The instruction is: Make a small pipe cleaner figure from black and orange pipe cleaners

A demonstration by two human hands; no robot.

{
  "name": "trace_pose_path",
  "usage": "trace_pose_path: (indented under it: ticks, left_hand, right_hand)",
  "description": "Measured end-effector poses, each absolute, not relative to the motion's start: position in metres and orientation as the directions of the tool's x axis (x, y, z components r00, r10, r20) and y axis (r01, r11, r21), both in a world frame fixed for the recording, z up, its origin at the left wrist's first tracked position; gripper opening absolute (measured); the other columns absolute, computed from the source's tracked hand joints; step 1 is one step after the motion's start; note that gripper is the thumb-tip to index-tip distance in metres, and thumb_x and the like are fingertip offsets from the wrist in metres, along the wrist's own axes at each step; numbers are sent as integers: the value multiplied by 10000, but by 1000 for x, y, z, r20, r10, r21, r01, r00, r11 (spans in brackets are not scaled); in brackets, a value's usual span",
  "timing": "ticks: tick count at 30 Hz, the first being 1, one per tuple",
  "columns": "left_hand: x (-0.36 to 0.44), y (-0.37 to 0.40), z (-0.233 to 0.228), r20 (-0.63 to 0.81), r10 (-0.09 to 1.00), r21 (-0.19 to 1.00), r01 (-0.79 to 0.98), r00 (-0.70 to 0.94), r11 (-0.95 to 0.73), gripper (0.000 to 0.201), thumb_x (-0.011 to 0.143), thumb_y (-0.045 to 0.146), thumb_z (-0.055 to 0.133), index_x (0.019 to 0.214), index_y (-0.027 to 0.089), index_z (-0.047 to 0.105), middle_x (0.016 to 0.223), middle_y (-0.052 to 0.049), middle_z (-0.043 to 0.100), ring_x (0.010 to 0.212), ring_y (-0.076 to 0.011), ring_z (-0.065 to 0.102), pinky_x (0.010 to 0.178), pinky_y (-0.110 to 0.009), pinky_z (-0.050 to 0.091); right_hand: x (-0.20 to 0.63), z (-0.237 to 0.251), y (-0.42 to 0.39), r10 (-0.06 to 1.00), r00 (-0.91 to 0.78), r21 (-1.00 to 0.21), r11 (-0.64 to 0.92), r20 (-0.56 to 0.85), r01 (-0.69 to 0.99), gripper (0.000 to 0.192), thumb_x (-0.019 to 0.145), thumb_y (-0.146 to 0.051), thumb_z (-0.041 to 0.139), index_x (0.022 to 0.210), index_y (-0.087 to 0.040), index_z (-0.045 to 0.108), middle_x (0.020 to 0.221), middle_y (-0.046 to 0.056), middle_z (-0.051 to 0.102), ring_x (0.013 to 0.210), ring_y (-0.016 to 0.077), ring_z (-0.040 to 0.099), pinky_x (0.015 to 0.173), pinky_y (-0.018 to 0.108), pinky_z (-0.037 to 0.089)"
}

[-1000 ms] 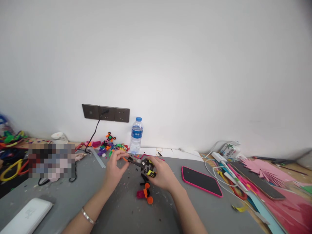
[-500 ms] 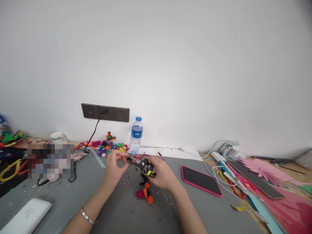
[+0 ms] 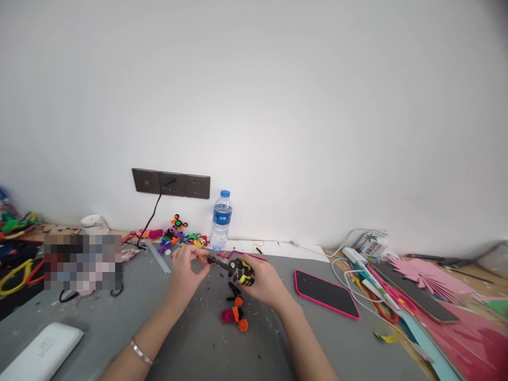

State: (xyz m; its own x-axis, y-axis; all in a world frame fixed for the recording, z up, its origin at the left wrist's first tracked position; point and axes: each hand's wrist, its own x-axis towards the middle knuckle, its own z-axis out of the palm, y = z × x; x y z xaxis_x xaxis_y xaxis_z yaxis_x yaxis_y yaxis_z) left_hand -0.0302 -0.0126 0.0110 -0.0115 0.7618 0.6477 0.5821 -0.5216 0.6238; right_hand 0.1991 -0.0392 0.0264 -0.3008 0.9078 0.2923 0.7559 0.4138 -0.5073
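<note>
My left hand (image 3: 188, 270) is closed in a pinch on an orange pipe cleaner (image 3: 203, 259), mostly hidden by the fingers. In my right hand (image 3: 264, 280) are black-and-yellow scissors (image 3: 230, 266); the fingers wrap round their handles. The dark blades point left and meet the orange piece just beside my left fingertips. Below the scissors, on the grey mat, lies a small magenta, black and orange fuzzy figure (image 3: 237, 314). A bent black pipe cleaner piece (image 3: 234, 289) rests just above it.
A water bottle (image 3: 222, 221) stands against the wall, with several fuzzy figures (image 3: 174, 233) to its left. A pink-framed phone (image 3: 326, 294) lies right of my right hand. White cables, pink paper (image 3: 432, 279) and tools crowd the right side. A white power bank (image 3: 43, 350) sits front left.
The scissor blades, apart before, have come together at the orange pipe cleaner. A small orange bit now shows beyond the blades. Both hands stay in nearly the same place.
</note>
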Motion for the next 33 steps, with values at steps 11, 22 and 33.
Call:
trace_pose_path:
  ticks: [11,22,33]
  left_hand:
    - [-26,-13,12,670,740,624,497,58,-603,171,803,221,631,962,233,566,972,-56,648,979,-252,603,860,-403,496]
    - [-31,-3,2,765,631,500,498,129,-708,140,835,289,668,962,236,691,939,-61,721,998,-255,597,878,-432,523]
    - [-34,0,1,843,517,386,502,149,-774,122,847,286,672,944,238,729,872,-50,737,940,-243,595,830,-431,528]
  right_hand:
    - [199,31,-40,908,-296,-547,415,296,727,425,684,-129,580,1085,-266,560,982,16,699,846,212,645,671,249,409]
    - [195,32,-41,894,-333,-590,448,299,672,354,690,-126,564,1024,-240,545,910,20,679,763,185,618,638,224,415]
    - [199,28,-39,898,-334,-526,439,286,728,382,682,-137,567,1047,-245,529,865,17,693,735,200,617,615,232,348]
